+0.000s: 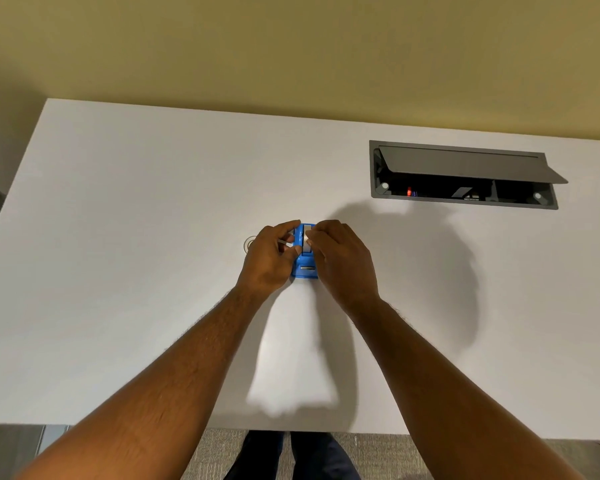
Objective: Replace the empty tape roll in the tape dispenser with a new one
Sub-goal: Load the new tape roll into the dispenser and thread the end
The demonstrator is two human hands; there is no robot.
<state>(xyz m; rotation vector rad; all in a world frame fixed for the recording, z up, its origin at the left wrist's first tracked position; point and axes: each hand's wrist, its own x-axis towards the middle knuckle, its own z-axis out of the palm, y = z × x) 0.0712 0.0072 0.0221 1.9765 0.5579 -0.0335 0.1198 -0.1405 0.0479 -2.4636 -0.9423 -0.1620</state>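
Observation:
A blue tape dispenser [305, 270] stands on the white table [136, 237] near the middle, its cutter end toward me. A grey-white tape roll [307, 242] sits in its slot. My left hand [269, 261] holds the dispenser's left side, thumb and fingers pinched at the roll's left face. My right hand [342, 261] covers the right side, its fingertips on the roll. A clear tape roll [248, 243] lies flat on the table just left of my left hand, mostly hidden behind it.
A grey cable box [465, 174] with its lid propped open is set into the table at the back right. The table's front edge runs close to my body, with carpet below. A yellow wall rises behind the table.

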